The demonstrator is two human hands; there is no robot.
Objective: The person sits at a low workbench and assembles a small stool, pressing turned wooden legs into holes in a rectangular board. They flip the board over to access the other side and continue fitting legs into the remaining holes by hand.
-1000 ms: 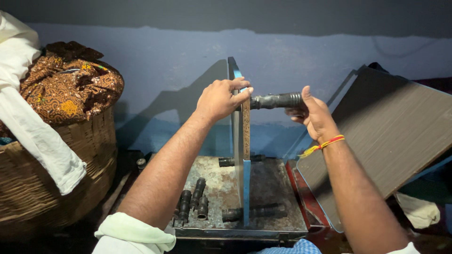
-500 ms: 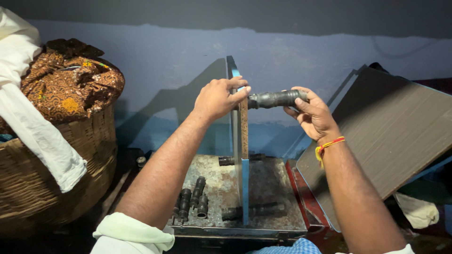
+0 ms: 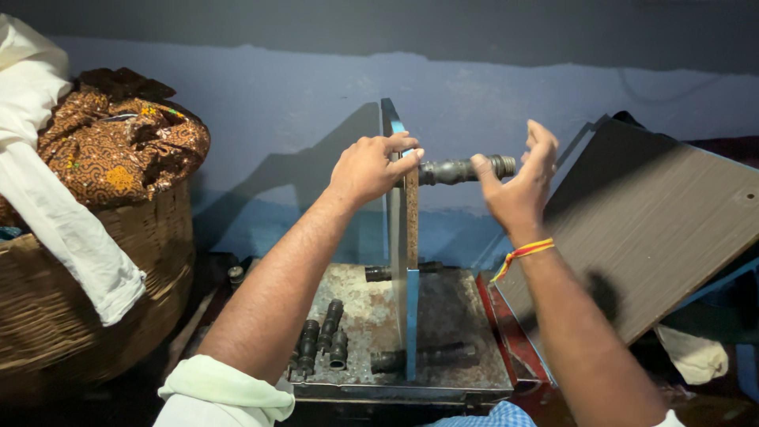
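Makeshift home workshop, rusty metal tray of dark pipe fittings at 6 o'clock, woven basket heaped with cloth at 9 o'clock, wooden board leaning at 3 o'clock, worn blue-painted wall at 12 o'clock

Dim room, hard wall shadows (sharp focus)

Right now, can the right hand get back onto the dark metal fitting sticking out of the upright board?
Probably yes: the right hand is open beside the metal fitting, thumb touching it, nothing between.
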